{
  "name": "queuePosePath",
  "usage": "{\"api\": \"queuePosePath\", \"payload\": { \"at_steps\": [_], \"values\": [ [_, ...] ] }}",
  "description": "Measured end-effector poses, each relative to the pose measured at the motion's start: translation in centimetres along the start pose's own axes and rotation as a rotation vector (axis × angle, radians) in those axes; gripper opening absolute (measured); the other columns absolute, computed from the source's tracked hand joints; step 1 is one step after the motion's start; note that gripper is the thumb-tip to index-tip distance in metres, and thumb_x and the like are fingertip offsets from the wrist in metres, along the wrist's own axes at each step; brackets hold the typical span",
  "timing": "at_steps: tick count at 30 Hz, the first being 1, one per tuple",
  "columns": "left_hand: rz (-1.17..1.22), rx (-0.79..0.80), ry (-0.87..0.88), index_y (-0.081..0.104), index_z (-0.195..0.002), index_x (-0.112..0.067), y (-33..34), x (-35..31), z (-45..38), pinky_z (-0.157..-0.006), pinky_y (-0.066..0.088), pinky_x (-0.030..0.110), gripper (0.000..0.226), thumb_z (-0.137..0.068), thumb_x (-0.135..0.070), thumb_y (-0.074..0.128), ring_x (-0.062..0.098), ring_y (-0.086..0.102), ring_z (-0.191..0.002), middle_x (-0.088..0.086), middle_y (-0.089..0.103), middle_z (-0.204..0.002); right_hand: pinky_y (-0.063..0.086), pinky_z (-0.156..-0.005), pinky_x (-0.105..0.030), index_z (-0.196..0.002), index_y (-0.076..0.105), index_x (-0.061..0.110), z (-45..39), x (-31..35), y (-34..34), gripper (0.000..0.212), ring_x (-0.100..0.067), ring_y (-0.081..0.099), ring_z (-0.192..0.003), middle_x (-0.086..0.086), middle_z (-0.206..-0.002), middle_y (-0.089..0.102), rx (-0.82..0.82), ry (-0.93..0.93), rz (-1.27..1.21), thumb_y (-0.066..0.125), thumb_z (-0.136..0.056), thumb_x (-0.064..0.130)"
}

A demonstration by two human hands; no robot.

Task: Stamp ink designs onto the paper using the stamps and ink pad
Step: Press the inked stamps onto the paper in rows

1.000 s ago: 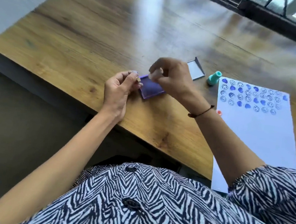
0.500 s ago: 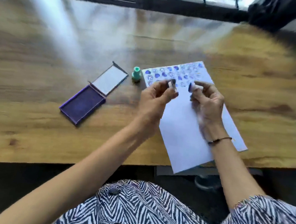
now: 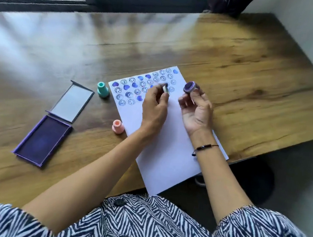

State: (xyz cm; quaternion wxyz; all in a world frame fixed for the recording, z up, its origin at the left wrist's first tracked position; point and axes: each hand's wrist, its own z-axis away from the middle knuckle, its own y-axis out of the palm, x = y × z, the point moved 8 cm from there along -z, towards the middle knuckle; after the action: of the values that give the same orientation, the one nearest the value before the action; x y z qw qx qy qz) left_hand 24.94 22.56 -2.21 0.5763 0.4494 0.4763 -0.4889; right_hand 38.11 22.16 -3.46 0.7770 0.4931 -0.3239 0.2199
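A white paper sheet [image 3: 170, 148] lies on the wooden table [image 3: 242, 69], its far end covered with several blue smiley and heart prints. My left hand [image 3: 155, 106] pinches a small white stamp [image 3: 165, 88] above the printed rows. My right hand [image 3: 196, 110] holds a round purple stamp [image 3: 189, 86] with its inked face turned up toward me. The open purple ink pad [image 3: 42, 141] lies at the left, its lid [image 3: 71, 101] folded back. A teal stamp [image 3: 102, 89] and a pink stamp [image 3: 118, 126] stand beside the paper's left edge.
The table's near edge runs under my forearms, and the paper overhangs it. A dark window frame [image 3: 86, 0] borders the far side. A white wall [image 3: 304, 27] stands at the right. My striped shirt fills the bottom of the view.
My hands left the ink pad and moved right over the paper, each holding a stamp. The right hand has turned its stamp face up. The view swung right.
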Motion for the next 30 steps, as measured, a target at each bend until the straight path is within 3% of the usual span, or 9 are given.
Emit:
{"api": "queuePosePath", "payload": {
  "at_steps": [2,6,9,13,20,30],
  "values": [
    [-0.080,0.025,0.043,0.053,-0.116,-0.007,0.1,0.2,-0.2,-0.098,0.041,0.033,0.029,-0.088,-0.004,0.049,0.024,0.054,-0.107,0.020,0.057,-0.118,0.049,-0.050,-0.017,-0.078,0.062,0.014,-1.6,2.6,0.2,0.019,-0.006,0.052,-0.046,0.004,-0.058,0.065,-0.022,-0.127,0.319,0.055,-0.083,-0.003],
    [-0.165,0.024,0.086,0.055,-0.113,-0.005,0.2,-0.1,-0.3,-0.095,0.042,0.034,0.026,-0.087,-0.004,0.049,0.025,0.054,-0.105,0.016,0.056,-0.113,0.043,-0.057,-0.027,-0.086,0.065,0.009,-3.8,5.3,2.9,0.009,-0.014,0.049,-0.053,-0.004,-0.062,0.059,0.075,-0.377,1.228,0.064,-0.077,0.006],
    [-0.205,0.031,0.108,0.055,-0.113,-0.003,0.2,-0.3,-0.4,-0.094,0.039,0.028,0.027,-0.087,-0.003,0.049,0.023,0.053,-0.105,0.016,0.056,-0.113,0.041,-0.067,-0.027,-0.087,0.067,0.007,-4.2,5.1,4.6,0.014,-0.017,0.053,-0.070,-0.012,-0.076,0.065,0.168,-0.485,1.566,0.062,-0.074,0.009],
    [-0.216,0.026,0.107,0.055,-0.112,-0.001,0.2,-0.4,-0.4,-0.095,0.039,0.030,0.027,-0.086,-0.001,0.050,0.027,0.054,-0.107,0.020,0.057,-0.115,0.038,-0.077,-0.027,-0.089,0.067,0.003,-4.0,4.3,6.2,0.018,-0.029,0.059,-0.090,-0.019,-0.090,0.068,0.272,-0.553,1.754,0.059,-0.074,0.006],
    [-0.235,0.030,0.109,0.054,-0.114,0.000,0.1,-0.5,-0.2,-0.096,0.040,0.032,0.029,-0.085,-0.001,0.050,0.029,0.054,-0.107,0.022,0.057,-0.114,0.040,-0.084,-0.034,-0.093,0.066,0.005,-4.1,3.6,6.6,0.018,-0.033,0.057,-0.098,-0.022,-0.098,0.064,0.320,-0.543,1.898,0.058,-0.077,0.009],
    [-0.217,0.008,0.086,0.055,-0.113,-0.003,-0.1,-0.3,-0.1,-0.098,0.043,0.041,0.028,-0.085,-0.003,0.051,0.031,0.055,-0.105,0.021,0.059,-0.111,0.047,-0.073,-0.040,-0.090,0.061,0.010,-4.4,2.3,6.8,0.014,-0.037,0.058,-0.090,-0.017,-0.100,0.060,0.366,-0.553,2.031,0.056,-0.077,0.006]
  ]
}}
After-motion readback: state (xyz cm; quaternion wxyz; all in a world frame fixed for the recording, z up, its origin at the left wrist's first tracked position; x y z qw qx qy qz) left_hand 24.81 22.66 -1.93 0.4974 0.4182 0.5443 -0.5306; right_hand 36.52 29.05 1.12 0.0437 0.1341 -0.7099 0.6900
